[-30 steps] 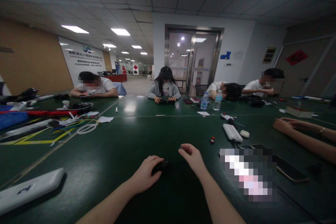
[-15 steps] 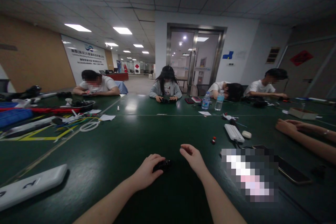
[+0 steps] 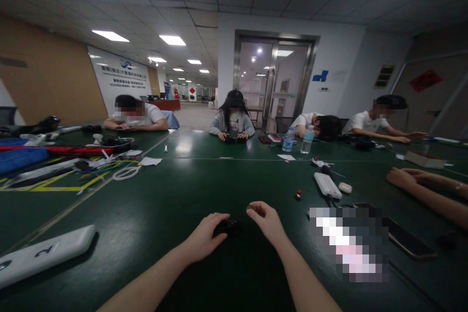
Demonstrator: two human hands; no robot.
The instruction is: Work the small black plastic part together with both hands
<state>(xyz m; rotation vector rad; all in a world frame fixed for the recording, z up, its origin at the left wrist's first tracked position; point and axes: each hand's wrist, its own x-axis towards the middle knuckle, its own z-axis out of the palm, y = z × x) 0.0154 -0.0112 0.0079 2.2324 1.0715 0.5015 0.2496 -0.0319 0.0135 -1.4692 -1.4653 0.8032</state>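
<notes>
My left hand (image 3: pixel 208 235) rests on the dark green table (image 3: pixel 175 195), thumb and fingers curved round one end of a small black object (image 3: pixel 231 226). Its exact kind is too dark to make out. To the right of it, my right hand (image 3: pixel 266 218) is closed in a pinch just above the table. A tiny dark thing seems to sit at its fingertips, too small to name. A gap separates the right fingertips from the black object.
On my right lie a small red-and-black item (image 3: pixel 299 195), a white power bank (image 3: pixel 327 185), a white earbud case (image 3: pixel 345 187) and a dark phone (image 3: pixel 409 239). A long white device (image 3: pixel 47 253) is at left. A co-worker's hands (image 3: pixel 405 178) rest at far right.
My right hand has shifted slightly left, nearer the black object, still pinched. The left hand stays on the black object. The view has turned slightly.
</notes>
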